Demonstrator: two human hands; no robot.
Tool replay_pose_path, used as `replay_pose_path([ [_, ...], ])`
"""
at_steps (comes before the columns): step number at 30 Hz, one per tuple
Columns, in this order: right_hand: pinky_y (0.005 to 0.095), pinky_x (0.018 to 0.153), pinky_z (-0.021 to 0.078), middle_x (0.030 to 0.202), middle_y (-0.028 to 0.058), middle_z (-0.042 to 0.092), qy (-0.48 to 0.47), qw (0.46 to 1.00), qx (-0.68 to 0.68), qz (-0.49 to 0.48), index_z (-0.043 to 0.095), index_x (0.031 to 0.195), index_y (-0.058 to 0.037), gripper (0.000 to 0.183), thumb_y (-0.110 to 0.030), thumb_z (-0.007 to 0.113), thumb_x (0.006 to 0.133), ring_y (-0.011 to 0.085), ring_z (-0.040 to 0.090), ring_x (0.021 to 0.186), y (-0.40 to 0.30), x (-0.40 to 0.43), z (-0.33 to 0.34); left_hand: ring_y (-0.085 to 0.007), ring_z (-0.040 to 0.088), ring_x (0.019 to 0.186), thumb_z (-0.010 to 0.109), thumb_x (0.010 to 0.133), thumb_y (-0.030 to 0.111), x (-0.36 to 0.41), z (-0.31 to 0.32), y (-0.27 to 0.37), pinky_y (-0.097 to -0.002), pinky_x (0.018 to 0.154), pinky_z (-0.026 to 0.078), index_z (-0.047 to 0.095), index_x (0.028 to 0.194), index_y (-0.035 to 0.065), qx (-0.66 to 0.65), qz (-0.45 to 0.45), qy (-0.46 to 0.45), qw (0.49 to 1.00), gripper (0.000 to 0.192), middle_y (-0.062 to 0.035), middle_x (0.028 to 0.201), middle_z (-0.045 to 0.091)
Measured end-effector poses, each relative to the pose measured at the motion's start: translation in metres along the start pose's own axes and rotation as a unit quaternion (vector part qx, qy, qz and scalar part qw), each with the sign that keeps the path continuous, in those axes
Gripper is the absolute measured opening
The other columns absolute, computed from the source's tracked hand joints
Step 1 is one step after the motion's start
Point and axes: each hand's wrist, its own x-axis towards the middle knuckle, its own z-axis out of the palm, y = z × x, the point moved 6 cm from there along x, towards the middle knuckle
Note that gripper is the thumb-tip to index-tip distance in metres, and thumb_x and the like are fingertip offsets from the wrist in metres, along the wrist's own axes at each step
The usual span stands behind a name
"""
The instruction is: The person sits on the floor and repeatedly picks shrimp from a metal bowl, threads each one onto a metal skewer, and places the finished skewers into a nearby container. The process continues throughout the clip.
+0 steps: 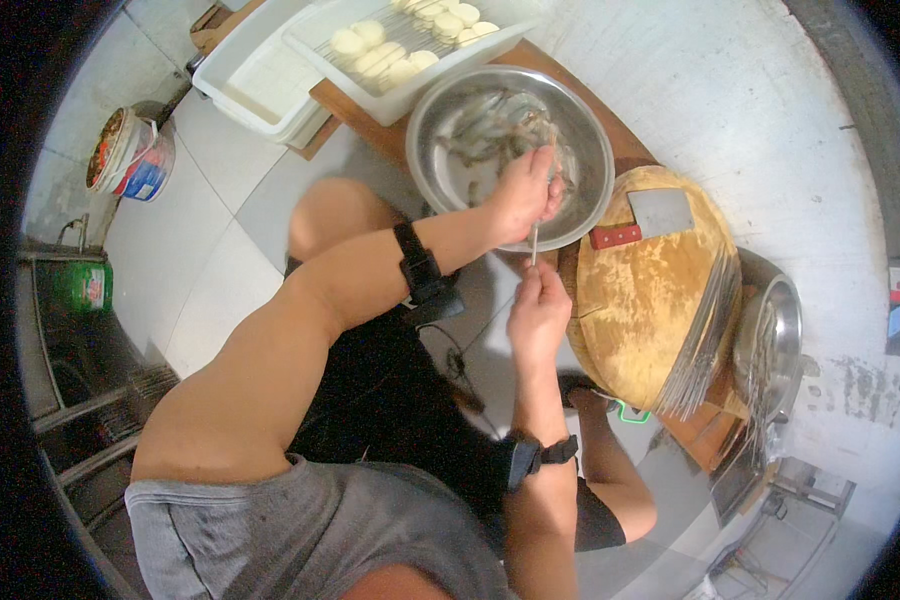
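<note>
Above the near rim of a steel bowl (420,169), my left hand (523,191) is closed around what looks like a shrimp (553,136), part of which pokes out past my fingers. A thin skewer (535,244) runs from under that hand down to my right hand (540,307), which pinches its lower end. My left fingers hide where skewer and shrimp meet. Several raw grey shrimp (480,135) lie in the bowl.
Right of the bowl, a round wooden chopping board (622,300) bears a red-handled cleaver (660,212) and a bundle of metal skewers (701,337). A second steel bowl (791,322) stands beyond. White tubs (251,90) sit at top, one with skewered pale slices (379,60). A bucket (131,154) is left.
</note>
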Motion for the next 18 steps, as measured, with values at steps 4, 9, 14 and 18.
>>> replay_pose_path([
  [4,0.0373,0.077,0.0498,0.089,0.0211,0.068,-0.024,0.996,0.024,0.077,0.066,0.102,0.0020,0.022,-0.014,0.051,0.095,0.0277,0.067,0.084,0.010,0.001,0.004,-0.0112,0.039,0.046,0.035,0.104,0.036,-0.001,-0.002,-0.006,-0.0263,0.041,0.032,0.047,0.093,0.0108,0.021,-0.013,0.010,1.000,0.030,0.0002,0.064,0.045],
  [9,0.0241,0.051,0.0372,0.062,-0.0022,0.050,-0.001,0.997,0.059,0.049,0.065,0.096,0.0009,0.022,-0.014,0.049,0.097,0.0058,0.044,0.056,0.009,0.004,0.006,-0.0120,0.039,0.047,0.039,0.102,0.034,0.001,-0.004,-0.011,-0.0270,0.041,0.033,0.044,0.092,0.0095,-0.004,-0.041,0.020,0.999,0.027,-0.0023,0.067,0.046],
  [14,0.0286,0.055,0.0431,0.065,0.0032,0.055,0.000,1.000,-0.001,-0.022,0.066,0.099,-0.0001,0.021,-0.013,0.050,0.096,0.0103,0.051,0.059,0.004,0.000,-0.003,-0.0115,0.040,0.047,0.041,0.102,0.039,0.003,-0.008,-0.011,-0.0262,0.041,0.033,0.047,0.091,0.0105,0.031,-0.022,0.018,0.999,0.031,-0.0016,0.067,0.047],
  [18,0.0327,0.061,0.0475,0.071,0.0104,0.062,0.000,0.999,0.029,0.030,0.066,0.101,-0.0001,0.020,-0.012,0.051,0.095,0.0158,0.058,0.063,0.012,-0.006,-0.004,-0.0108,0.043,0.048,0.041,0.102,0.041,0.010,-0.014,-0.017,-0.0258,0.042,0.036,0.050,0.091,0.0120,0.044,-0.024,0.001,0.999,0.032,-0.0008,0.066,0.049],
])
